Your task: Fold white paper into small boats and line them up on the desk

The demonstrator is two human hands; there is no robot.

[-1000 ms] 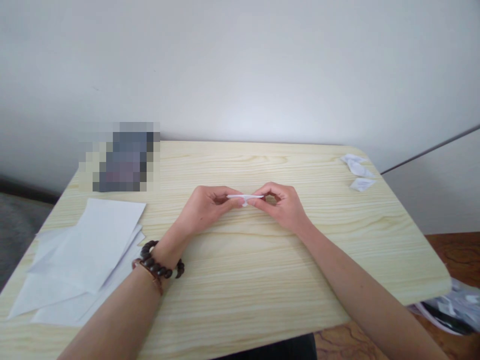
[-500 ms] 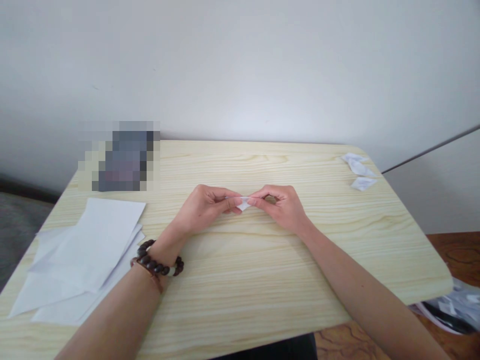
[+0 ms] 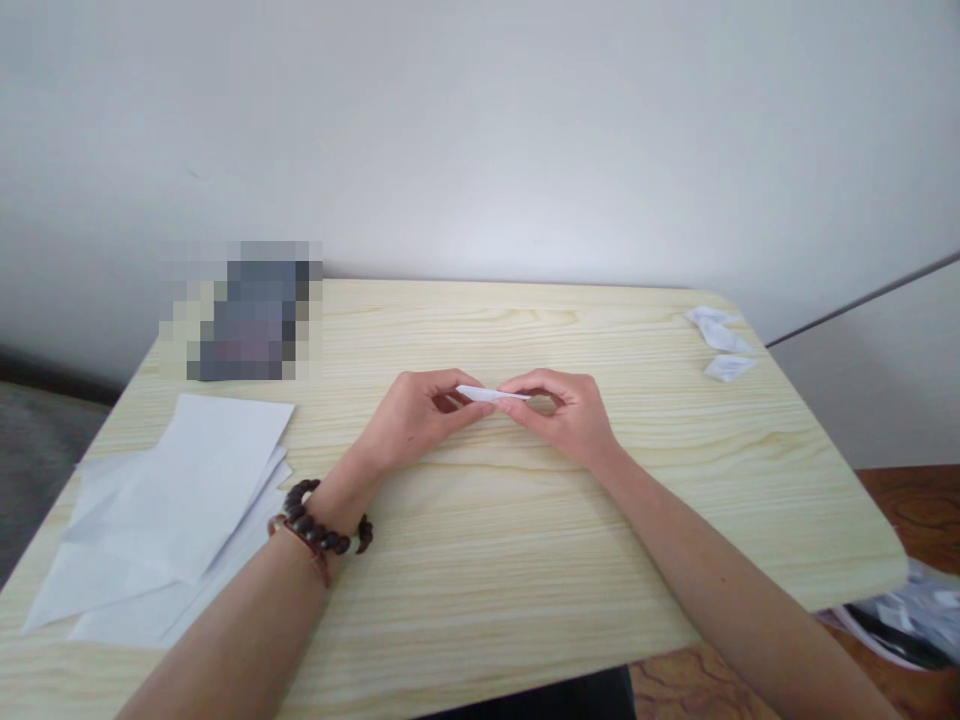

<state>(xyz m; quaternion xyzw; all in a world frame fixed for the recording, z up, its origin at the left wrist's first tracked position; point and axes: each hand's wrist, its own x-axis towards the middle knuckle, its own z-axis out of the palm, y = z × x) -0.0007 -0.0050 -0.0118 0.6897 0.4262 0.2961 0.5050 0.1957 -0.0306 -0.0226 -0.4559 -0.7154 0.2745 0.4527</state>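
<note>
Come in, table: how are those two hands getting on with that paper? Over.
Left hand and right hand: both pinching one small folded paper. Fold details too small to tell. Loose sheets left, folded pieces far right, both away from the hands.

- A smooth, pale grey-white wall (image 3: 480, 120) fills the upper frame, softly brighter near its lower centre.
- A light yellow, wood-grained table with rounded corners (image 3: 480, 570) spans the middle and lower frame.
- A flat white panel (image 3: 870, 390) under a slanting dark line stands at the right edge.
- A reddish-brown, dark-veined floor (image 3: 911, 510) shows at lower right.
- A dark grey surface (image 3: 34, 470), unclear, lies at the left edge.
</note>
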